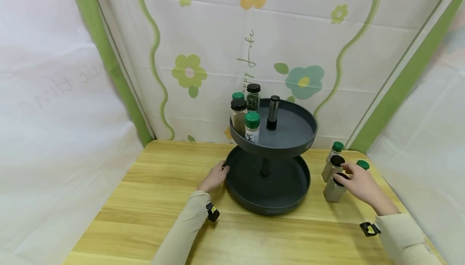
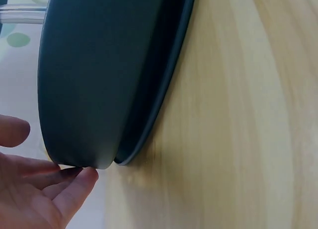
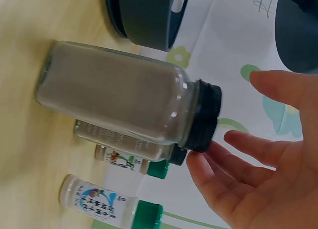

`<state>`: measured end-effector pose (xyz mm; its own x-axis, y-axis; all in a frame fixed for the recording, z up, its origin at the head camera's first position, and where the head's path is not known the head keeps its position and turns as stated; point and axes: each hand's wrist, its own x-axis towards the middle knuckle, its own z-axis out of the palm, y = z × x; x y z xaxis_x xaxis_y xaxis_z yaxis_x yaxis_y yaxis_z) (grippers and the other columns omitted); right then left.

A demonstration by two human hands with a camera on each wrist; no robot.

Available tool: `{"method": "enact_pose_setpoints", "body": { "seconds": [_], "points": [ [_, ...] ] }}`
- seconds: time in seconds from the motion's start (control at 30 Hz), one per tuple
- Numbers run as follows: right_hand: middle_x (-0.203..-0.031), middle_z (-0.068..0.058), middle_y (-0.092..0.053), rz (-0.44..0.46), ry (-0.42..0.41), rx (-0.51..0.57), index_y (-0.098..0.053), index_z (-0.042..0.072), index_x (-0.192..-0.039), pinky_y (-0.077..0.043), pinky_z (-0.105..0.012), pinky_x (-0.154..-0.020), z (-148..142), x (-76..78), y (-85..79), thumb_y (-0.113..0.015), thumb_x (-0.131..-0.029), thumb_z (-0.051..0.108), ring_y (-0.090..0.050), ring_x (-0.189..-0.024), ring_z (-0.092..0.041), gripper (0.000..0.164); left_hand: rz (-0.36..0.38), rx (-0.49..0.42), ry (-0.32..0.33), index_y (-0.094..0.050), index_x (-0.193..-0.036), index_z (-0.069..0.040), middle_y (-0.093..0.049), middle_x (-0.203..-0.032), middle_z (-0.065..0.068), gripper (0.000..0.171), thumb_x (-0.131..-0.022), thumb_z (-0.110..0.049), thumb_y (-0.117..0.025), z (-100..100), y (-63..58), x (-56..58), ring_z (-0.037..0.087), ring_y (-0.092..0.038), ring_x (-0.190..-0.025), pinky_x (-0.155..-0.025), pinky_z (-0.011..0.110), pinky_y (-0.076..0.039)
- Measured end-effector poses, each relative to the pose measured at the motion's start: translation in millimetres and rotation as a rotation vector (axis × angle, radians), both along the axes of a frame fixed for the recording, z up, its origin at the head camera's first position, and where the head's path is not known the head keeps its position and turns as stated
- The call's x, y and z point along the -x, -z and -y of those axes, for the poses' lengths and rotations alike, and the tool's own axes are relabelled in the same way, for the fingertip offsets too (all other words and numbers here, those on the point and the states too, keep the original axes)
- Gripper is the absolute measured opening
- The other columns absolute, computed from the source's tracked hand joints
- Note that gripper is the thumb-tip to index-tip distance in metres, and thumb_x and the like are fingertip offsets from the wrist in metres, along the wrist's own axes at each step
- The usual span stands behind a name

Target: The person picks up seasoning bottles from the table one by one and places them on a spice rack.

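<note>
A dark grey two-tier turntable stands on the wooden table, with a lower tray (image 1: pixel 267 210) and an upper tray (image 1: pixel 290 135). At the lower tray's left side is my left hand (image 1: pixel 213 178); in the left wrist view its fingertips touch the outer wall (image 2: pixel 94 85), thumb apart. To the right, my right hand (image 1: pixel 363 186) reaches over a square glass spice jar (image 1: pixel 334 192) with a black lid. The right wrist view has the fingers around that jar's lid (image 3: pixel 206 114), fingertips near or touching it, with the thumb spread away.
Behind the front jar stand another black-lidded jar (image 1: pixel 329 171) and two green-capped shakers, one (image 1: pixel 337 147) at the back and one (image 1: pixel 362 165) partly behind my right hand. Black-lidded jars and green-capped shakers (image 1: pixel 252 129) crowd the upper tray's left side. Curtains (image 1: pixel 218 34) enclose the table.
</note>
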<state>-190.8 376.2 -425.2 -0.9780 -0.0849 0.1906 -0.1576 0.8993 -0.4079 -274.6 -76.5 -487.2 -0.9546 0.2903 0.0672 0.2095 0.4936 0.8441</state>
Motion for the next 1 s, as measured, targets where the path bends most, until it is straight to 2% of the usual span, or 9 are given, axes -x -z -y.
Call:
{"method": "enact_pose_setpoints", "body": {
  "seconds": [0.17,0.3,0.43,0.57,0.8,1.0],
  "points": [
    [-0.122,-0.04,-0.046,0.001,0.012,0.01,-0.041,-0.018,-0.129,-0.047,-0.058,-0.076,-0.8,-1.5,10.8,-0.059,-0.092,0.043,-0.05,-0.104,-0.053,0.073,-0.005,0.002,-0.011,-0.035,-0.141,0.006,-0.042,-0.139,0.025,0.044,-0.103,-0.016,-0.036,-1.9,-0.7,2.6,0.039,-0.039,-0.128,-0.102,0.052,-0.034],
    [-0.121,-0.041,-0.046,-0.028,0.017,0.021,-0.041,-0.018,-0.129,-0.046,-0.059,-0.076,-0.7,-2.7,17.3,-0.061,-0.091,0.039,-0.05,-0.102,-0.054,0.072,0.009,0.0,-0.024,-0.036,-0.14,0.007,-0.045,-0.136,0.026,0.043,-0.103,-0.014,-0.035,-4.0,-0.1,3.9,0.037,-0.048,-0.117,-0.095,0.05,-0.04],
    [-0.113,-0.039,-0.052,-0.053,0.017,0.029,-0.044,-0.018,-0.125,-0.048,-0.055,-0.073,-2.4,-3.4,23.5,-0.064,-0.091,0.034,-0.055,-0.096,-0.051,0.065,0.025,-0.003,-0.037,-0.035,-0.14,0.007,-0.043,-0.138,0.025,0.043,-0.103,-0.015,-0.034,-4.7,2.9,5.8,0.035,-0.045,-0.122,-0.098,0.048,-0.038],
    [-0.107,-0.035,-0.056,-0.034,0.015,0.039,-0.048,-0.016,-0.12,-0.05,-0.052,-0.07,-6.2,-3.1,29.1,-0.065,-0.09,0.033,-0.057,-0.094,-0.049,0.06,0.032,-0.015,-0.038,-0.036,-0.139,0.008,-0.042,-0.138,0.026,0.042,-0.103,-0.014,-0.034,-3.6,4.6,6.4,0.036,-0.04,-0.128,-0.102,0.05,-0.035],
    [-0.108,-0.033,-0.057,0.001,-0.02,0.086,-0.051,-0.012,-0.119,-0.051,-0.051,-0.07,-15.0,-0.3,33.5,-0.068,-0.088,0.035,-0.055,-0.098,-0.05,0.059,0.033,-0.026,-0.037,-0.038,-0.137,0.01,-0.043,-0.137,0.027,0.041,-0.103,-0.012,-0.034,-3.3,7.5,8.3,0.038,-0.04,-0.127,-0.102,0.051,-0.034],
    [-0.106,-0.024,-0.061,0.023,-0.046,0.114,-0.054,-0.006,-0.117,-0.049,-0.043,-0.07,-23.3,4.3,38.1,-0.073,-0.082,0.037,-0.058,-0.097,-0.042,0.059,0.039,-0.027,-0.037,-0.036,-0.139,0.01,-0.041,-0.139,0.027,0.042,-0.103,-0.012,-0.033,-4.9,7.8,8.0,0.039,-0.038,-0.129,-0.104,0.051,-0.033]
  ]
}}
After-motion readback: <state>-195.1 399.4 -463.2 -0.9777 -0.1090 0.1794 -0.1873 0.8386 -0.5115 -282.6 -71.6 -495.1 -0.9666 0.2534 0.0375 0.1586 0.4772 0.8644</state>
